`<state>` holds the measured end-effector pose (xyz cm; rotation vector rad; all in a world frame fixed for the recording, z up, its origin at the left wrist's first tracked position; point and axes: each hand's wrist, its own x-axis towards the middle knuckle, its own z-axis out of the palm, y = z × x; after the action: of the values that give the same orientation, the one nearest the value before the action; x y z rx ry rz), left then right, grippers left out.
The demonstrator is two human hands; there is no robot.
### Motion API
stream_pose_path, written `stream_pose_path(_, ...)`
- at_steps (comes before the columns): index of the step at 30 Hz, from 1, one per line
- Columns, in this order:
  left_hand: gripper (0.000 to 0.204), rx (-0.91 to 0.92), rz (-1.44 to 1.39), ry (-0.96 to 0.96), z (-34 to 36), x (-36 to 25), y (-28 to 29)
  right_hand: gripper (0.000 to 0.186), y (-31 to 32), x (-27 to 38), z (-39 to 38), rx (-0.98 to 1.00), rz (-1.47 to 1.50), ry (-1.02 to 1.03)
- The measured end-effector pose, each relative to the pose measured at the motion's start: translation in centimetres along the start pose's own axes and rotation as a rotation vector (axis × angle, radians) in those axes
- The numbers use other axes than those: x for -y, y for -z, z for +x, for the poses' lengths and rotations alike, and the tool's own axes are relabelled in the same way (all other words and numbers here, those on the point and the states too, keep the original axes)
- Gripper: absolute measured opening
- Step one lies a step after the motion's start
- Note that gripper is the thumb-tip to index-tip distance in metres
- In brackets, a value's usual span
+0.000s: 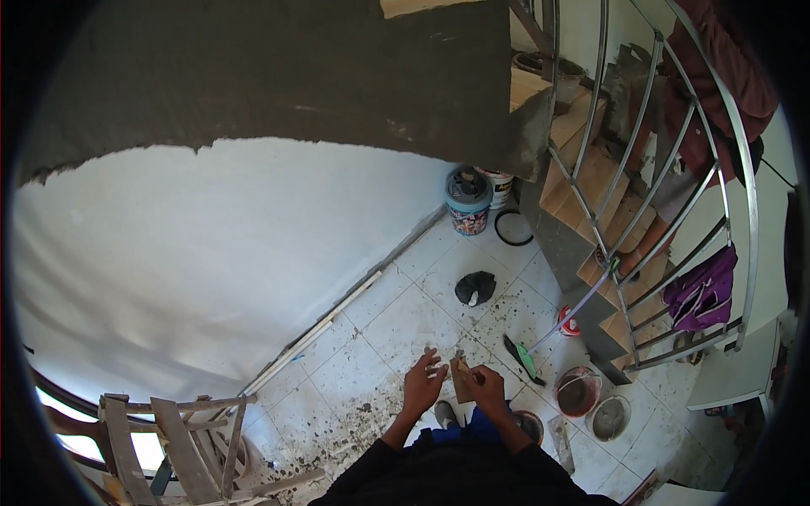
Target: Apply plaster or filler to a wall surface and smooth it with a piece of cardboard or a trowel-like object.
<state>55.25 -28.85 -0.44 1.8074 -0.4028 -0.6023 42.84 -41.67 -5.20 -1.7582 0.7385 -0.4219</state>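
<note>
My right hand (485,388) pinches a small flat brown piece (461,388), roughly rectangular, in front of my body; its exact kind is hard to make out. Close beside it on the left, my left hand (424,384) is raised with fingers apart and nothing visible in it. A narrow gap separates the left hand from the brown piece. Below both hands lies a white tiled floor (380,295) spattered with grey mortar crumbs, and a grey shoe (445,413) shows between my arms.
A wooden-stepped staircase (574,190) with a metal railing (713,173) rises at right; a person (654,244) stands on it. Mortar buckets (578,392), a green broom (525,358), a black bag (476,288) and a blue bucket (468,202) stand around. Wooden planks (173,438) fill the lower left.
</note>
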Motion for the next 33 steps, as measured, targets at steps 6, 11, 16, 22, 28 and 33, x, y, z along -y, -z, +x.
stream_pose_path(6, 0.055, -0.052, 0.662, -0.636, 4.6, -14.6, -1.8, 0.016, 3.6, -3.4, 6.0, -0.072, 0.067, -0.091)
stream_pose_path(11, 0.067, -0.006, 0.989, -0.927, 11.0, -26.3, -5.6, 0.017, 7.2, -6.0, 11.4, -0.025, 0.167, -0.136)
stream_pose_path(16, 0.080, -0.111, 1.466, -0.994, 18.6, -34.4, -9.6, 0.020, 14.5, -8.4, 17.4, -0.017, 0.097, 0.000)
stream_pose_path(22, 0.060, -0.226, 1.780, -1.016, 21.9, -39.0, -9.6, 0.015, 26.5, -16.5, 25.1, -0.185, -0.033, -0.036)
stream_pose_path(28, 0.056, -0.291, 1.984, -0.876, 22.7, -39.5, -9.1, 0.021, 29.7, -16.1, 29.8, -0.091, -0.115, -0.055)
stream_pose_path(33, 0.056, -0.301, 1.925, -0.803, 22.8, -39.9, -9.0, 0.020, 25.5, -10.2, 32.7, 0.118, 0.014, -0.014)
